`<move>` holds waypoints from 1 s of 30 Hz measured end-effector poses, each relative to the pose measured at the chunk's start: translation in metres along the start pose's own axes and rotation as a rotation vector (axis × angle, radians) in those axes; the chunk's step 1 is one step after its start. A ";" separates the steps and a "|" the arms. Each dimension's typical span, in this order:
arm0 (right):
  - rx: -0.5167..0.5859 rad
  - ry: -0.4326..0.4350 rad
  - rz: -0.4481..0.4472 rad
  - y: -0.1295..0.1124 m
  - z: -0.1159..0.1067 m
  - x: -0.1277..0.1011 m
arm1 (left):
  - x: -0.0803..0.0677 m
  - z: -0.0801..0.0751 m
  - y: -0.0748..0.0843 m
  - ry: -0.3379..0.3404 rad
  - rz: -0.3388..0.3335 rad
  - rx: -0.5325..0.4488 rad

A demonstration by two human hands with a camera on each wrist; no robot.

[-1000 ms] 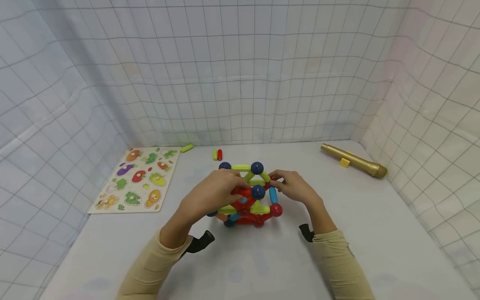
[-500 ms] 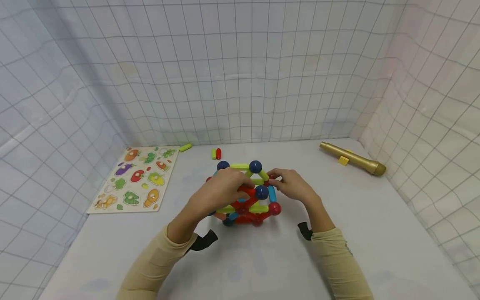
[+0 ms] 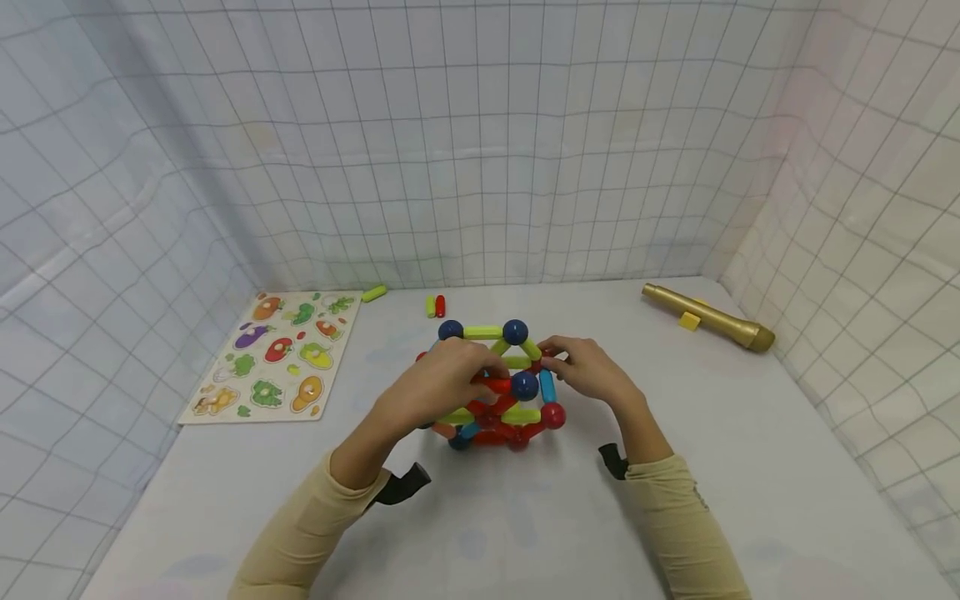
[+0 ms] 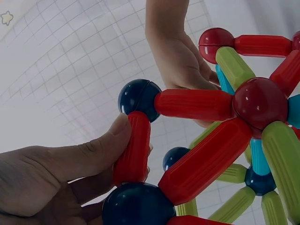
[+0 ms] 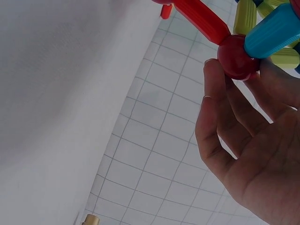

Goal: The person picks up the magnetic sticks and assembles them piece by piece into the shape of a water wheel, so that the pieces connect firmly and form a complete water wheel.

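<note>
A frame of magnetic rods and balls (image 3: 483,332) stands mid-table in the head view, with navy and red balls joined by lime, red, blue and orange rods. My left hand (image 3: 442,379) reaches over its near left side and covers part of it. In the left wrist view, the left thumb and fingers pinch a red rod (image 4: 132,150) that links a navy ball (image 4: 139,99) to a lower navy ball (image 4: 138,206). At the frame's right side, my right hand (image 3: 588,368) holds a red ball (image 5: 236,57) between thumb and fingertips, with a red and a blue rod attached.
A vegetable picture puzzle board (image 3: 330,333) lies at the left. Loose lime rods (image 3: 373,293) and a red rod (image 3: 440,307) lie toward the back wall. A gold toy microphone (image 3: 705,317) lies back right, by a yellow block (image 3: 689,322). Grid-patterned cloth walls surround the table.
My left hand has shifted slightly to the right, and the navy ball by its pinched red rod has moved right with it. The right hand keeps its place at the red ball.
</note>
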State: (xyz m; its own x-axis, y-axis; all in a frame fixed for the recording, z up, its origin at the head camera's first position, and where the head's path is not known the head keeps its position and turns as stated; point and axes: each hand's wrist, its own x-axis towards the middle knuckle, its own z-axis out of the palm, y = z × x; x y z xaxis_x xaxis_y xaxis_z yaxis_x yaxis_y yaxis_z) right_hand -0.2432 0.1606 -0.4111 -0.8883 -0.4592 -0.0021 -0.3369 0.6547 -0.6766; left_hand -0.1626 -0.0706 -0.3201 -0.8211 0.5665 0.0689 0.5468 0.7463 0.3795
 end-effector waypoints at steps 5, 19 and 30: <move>0.002 -0.006 0.007 0.002 0.000 0.001 | -0.001 0.000 -0.003 -0.015 0.002 -0.015; -0.008 -0.005 0.015 0.005 -0.003 0.003 | -0.010 -0.005 -0.020 0.050 0.034 -0.053; -0.022 -0.014 0.032 0.003 -0.001 0.001 | 0.043 0.004 -0.153 0.419 -0.314 -0.140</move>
State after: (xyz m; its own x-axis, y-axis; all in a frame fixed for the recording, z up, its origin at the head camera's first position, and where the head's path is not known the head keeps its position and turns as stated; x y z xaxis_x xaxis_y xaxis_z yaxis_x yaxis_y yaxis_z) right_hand -0.2454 0.1626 -0.4129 -0.8944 -0.4460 -0.0344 -0.3150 0.6825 -0.6595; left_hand -0.2813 -0.1595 -0.3787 -0.9520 0.1150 0.2837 0.2614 0.7875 0.5581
